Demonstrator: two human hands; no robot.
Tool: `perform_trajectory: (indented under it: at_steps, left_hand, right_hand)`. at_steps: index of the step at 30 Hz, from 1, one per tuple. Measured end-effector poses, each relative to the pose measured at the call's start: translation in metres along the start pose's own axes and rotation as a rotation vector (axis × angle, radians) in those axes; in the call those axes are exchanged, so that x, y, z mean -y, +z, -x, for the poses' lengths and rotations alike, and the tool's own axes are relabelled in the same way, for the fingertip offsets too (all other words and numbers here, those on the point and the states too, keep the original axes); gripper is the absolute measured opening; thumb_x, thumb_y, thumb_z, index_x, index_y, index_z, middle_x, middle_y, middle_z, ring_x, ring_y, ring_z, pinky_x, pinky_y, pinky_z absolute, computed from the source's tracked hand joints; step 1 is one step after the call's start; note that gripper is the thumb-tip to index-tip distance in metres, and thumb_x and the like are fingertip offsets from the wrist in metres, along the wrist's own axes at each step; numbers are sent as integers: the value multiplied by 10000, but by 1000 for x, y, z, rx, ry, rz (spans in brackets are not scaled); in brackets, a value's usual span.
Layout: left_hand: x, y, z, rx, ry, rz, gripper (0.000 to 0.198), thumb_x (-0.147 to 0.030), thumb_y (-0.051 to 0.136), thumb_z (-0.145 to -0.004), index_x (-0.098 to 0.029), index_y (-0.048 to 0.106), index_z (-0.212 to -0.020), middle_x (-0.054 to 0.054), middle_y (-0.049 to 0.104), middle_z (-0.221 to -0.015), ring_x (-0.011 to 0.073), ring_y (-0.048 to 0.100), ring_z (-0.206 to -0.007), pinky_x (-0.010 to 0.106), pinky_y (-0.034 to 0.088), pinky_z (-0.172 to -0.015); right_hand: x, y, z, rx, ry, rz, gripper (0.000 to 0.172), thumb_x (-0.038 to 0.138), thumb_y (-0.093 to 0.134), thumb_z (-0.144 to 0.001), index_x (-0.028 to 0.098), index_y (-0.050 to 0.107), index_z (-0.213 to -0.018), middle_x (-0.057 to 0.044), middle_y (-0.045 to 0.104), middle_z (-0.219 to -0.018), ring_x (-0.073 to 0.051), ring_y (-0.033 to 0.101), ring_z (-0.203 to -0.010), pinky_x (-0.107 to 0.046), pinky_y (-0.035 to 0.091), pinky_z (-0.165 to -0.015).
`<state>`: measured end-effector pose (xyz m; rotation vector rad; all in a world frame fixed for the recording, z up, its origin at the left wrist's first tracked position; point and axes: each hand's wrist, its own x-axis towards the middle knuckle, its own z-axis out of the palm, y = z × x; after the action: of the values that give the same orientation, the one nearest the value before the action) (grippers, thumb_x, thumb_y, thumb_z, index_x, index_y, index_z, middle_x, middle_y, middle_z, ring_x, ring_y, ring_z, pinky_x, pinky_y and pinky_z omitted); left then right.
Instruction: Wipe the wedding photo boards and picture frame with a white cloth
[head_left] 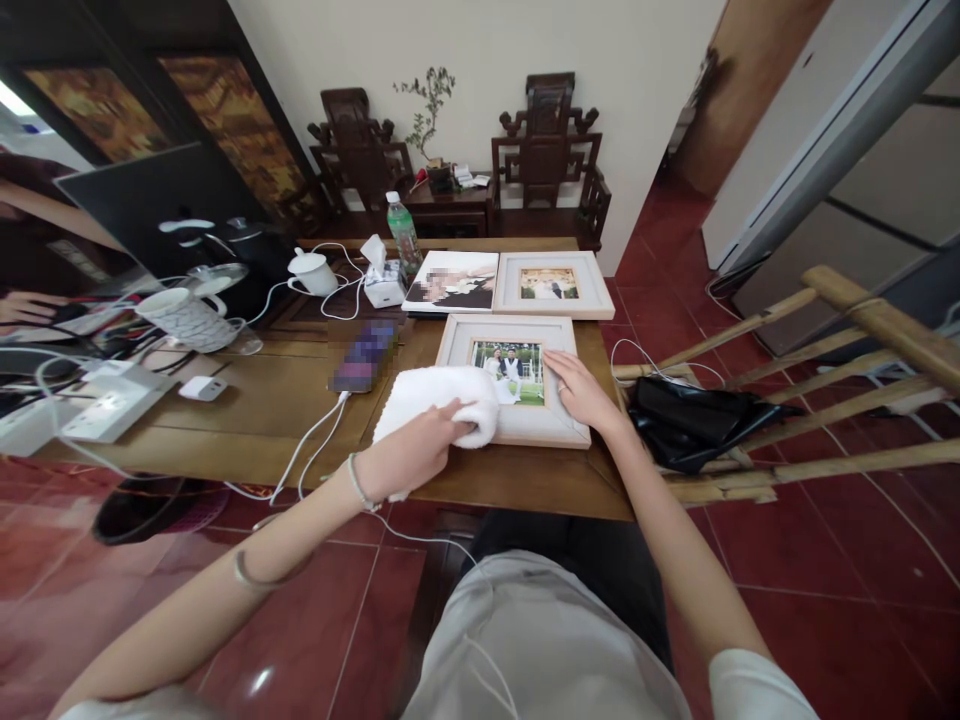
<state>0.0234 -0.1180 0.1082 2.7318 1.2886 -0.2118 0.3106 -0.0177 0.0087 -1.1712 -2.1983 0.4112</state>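
Observation:
A light-coloured picture frame (555,425) with a photo of two people lies flat on the wooden table in front of me. My left hand (420,450) is closed on a folded white towel (431,395), which covers the lower left part of the frame. My right hand (577,390) lies on the frame's right border with the fingers stretched out towards the photo. Just behind lie a second framed photo (551,285) and, to its left, a photo album or print (454,283), side by side.
A phone (366,357) on a cable lies left of the towel. Farther left stand a patterned mug (187,318), a lidded white cup (311,272), a tissue box (384,285), a green bottle (403,232) and a power strip (116,400). A bamboo chair (847,300) holds a black bag (694,420). Another person's hand (30,308) shows far left.

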Motion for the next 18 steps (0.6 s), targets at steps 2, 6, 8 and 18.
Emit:
perform_trajectory:
  at_steps: [2,6,8,18]
  left_hand:
    - [13,7,-13,-60,-9,-24,586,77,386,-706,-134,597,-1210,158,420,-1482,285,537,-1249,394,465,-1017]
    - [52,15,-58,-152,-41,-138,609,82,373,-694,-120,585,-1228,124,295,-1561,346,293,-1422,550,342,-1107]
    - [70,15,-81,-208,-57,-173,609,91,364,-690,-97,591,-1223,126,246,-1579,373,241,-1437,604,322,-1096]
    - [95,20,-98,-412,-15,-198,372,7,397,-865,-120,656,-1100,132,291,-1561,298,252,-1447,525,282,-1139]
  right_hand:
    - [0,-1,0,6,1,8,707,7,385,-708,141,502,-1393,-106,487,-1453,-244,369,-1390,-503,278,-1178]
    - [1,-2,0,22,3,24,691,11,380,-715,102,497,-1391,-128,479,-1456,-243,366,-1391,-484,272,-1184]
    - [1,-2,0,28,5,38,679,13,374,-724,76,493,-1389,-144,474,-1456,-246,365,-1391,-477,269,-1186]
    - [-2,-1,0,18,-6,-6,696,21,394,-728,148,484,-1407,-101,475,-1463,-244,357,-1393,-507,260,-1185]
